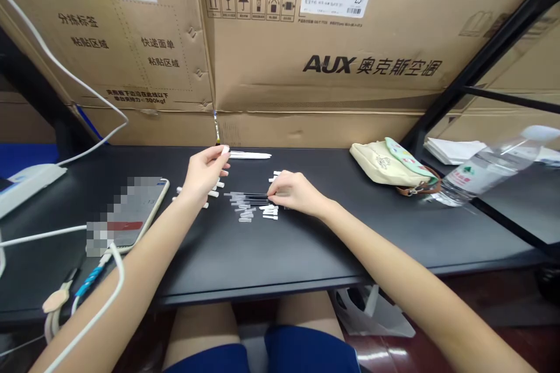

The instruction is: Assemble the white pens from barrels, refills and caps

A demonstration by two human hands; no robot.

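Observation:
My left hand [202,170] is raised over the black table, thumb and fingers pinched on a small white cap-like piece [225,150]. Below and beside it lie several short white tubes [213,193], partly covered by the hand. To the right, the fingers of my right hand [298,192] are closed at the right ends of several thin dark sticks [250,198]; the fingertips seem to pinch one of them. Small clear sleeves [245,213] lie by the left ends of the sticks. A little group of white plastic tips [270,213] rests just under my right hand.
Behind my hands lies a white pen [250,155]. A phone [146,209] with a white cable is at the left. A cream pouch [389,164] and a water bottle [490,171] are at the right. Large cardboard boxes [271,81] stand along the back.

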